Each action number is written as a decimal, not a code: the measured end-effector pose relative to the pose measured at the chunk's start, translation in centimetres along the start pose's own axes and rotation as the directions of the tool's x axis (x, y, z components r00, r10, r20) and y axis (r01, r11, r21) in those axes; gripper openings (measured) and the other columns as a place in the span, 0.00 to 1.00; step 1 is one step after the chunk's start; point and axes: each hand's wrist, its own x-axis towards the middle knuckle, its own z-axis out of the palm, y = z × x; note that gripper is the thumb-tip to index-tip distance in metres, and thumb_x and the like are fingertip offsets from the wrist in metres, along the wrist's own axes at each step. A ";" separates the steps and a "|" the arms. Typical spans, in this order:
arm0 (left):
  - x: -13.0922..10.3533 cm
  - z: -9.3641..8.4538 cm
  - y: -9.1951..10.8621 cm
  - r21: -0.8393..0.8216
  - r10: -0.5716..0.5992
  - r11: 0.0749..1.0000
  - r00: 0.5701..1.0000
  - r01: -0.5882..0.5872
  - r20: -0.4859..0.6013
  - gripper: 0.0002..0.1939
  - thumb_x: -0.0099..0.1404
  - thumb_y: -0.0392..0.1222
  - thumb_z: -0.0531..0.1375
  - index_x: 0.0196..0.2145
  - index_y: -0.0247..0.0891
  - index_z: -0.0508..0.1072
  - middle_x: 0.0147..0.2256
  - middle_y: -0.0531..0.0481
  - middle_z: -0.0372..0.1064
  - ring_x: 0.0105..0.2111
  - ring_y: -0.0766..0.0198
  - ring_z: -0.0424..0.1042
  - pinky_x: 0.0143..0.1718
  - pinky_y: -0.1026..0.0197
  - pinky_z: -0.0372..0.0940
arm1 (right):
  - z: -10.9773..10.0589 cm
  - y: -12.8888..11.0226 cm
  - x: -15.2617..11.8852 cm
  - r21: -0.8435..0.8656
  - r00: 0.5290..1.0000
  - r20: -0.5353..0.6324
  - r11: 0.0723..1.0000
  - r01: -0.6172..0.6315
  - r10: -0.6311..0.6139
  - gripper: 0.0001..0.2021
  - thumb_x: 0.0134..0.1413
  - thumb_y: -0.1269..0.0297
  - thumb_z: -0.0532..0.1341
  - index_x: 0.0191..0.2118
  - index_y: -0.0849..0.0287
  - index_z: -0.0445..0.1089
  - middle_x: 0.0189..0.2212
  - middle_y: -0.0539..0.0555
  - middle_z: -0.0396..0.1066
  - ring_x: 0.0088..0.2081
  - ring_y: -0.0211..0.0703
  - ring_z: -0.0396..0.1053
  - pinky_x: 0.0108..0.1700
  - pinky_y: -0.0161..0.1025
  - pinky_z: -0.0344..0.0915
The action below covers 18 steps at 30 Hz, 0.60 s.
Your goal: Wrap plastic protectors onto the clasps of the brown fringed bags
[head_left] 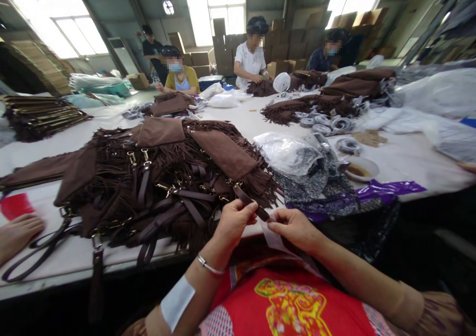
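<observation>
A white table (416, 157) spans the frame. The biggest thing on it is a heap of brown fringed bags (122, 187), left of centre, too tangled to count, with gold clips and dark straps. A red apron (238, 318) with one yellow-outlined design is at bottom centre. Four people are across the table: one standing at upper left, one in yellow (191, 78), one in white (241, 58) and one in dark blue (316, 55). Right of the heap are a clear plastic bag (284, 152), speckled fabric (316, 184), purple plastic (390, 189) and one bowl (374, 169). At the left edge, another person's hand (22, 233) rests beside a red piece (17, 206).

At lower centre, the left hand (238, 216) pinches a dark brown strap (257, 208) between thumb and fingers, the other fingers curled. The right hand (293, 227) pinches at the strap's near end, by a white strip (273, 237). The left wrist wears one silver bangle (210, 265).
</observation>
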 end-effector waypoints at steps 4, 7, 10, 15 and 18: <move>0.3 -0.3 0.0 0.010 0.041 0.999 0.999 -0.041 -0.035 0.19 0.47 0.51 0.71 0.28 0.32 0.75 0.21 0.51 0.69 0.21 0.68 0.66 0.24 0.65 0.63 | 0.2 0.3 -0.8 0.090 0.998 0.060 0.996 -0.014 0.008 0.10 0.50 0.59 0.62 0.29 0.61 0.74 0.24 0.49 0.70 0.28 0.39 0.64 0.31 0.34 0.59; 0.4 -0.1 0.0 -0.037 0.021 0.999 0.998 -0.024 -0.056 0.20 0.45 0.52 0.71 0.27 0.33 0.75 0.22 0.51 0.69 0.21 0.68 0.66 0.25 0.64 0.64 | 0.3 0.4 -1.0 0.093 0.997 0.073 0.995 -0.038 0.031 0.12 0.51 0.56 0.61 0.28 0.61 0.73 0.22 0.49 0.69 0.26 0.37 0.62 0.28 0.34 0.57; 0.5 0.1 0.0 -0.076 -0.006 0.997 0.999 0.003 -0.050 0.20 0.44 0.51 0.72 0.28 0.33 0.74 0.21 0.52 0.69 0.21 0.68 0.66 0.25 0.63 0.64 | 0.4 0.3 -0.9 0.063 0.996 0.043 0.994 -0.085 0.082 0.14 0.51 0.54 0.60 0.26 0.60 0.71 0.18 0.47 0.64 0.21 0.35 0.57 0.24 0.33 0.53; -0.5 0.3 0.3 -0.111 -0.045 0.993 0.996 0.036 -0.079 0.22 0.44 0.52 0.71 0.29 0.32 0.73 0.21 0.51 0.67 0.20 0.68 0.65 0.23 0.64 0.62 | 0.5 0.0 -1.0 -0.125 0.999 -0.025 0.992 -0.028 0.025 0.15 0.44 0.53 0.62 0.19 0.59 0.67 0.19 0.50 0.66 0.24 0.40 0.62 0.26 0.36 0.55; -0.7 0.4 0.1 -0.130 -0.049 0.991 0.995 0.037 -0.092 0.22 0.43 0.53 0.71 0.29 0.32 0.72 0.21 0.50 0.66 0.19 0.68 0.63 0.21 0.62 0.61 | 0.8 1.1 -0.2 -0.158 0.999 -0.025 0.987 -0.040 0.037 0.15 0.40 0.50 0.63 0.16 0.56 0.69 0.19 0.53 0.70 0.26 0.47 0.67 0.27 0.39 0.60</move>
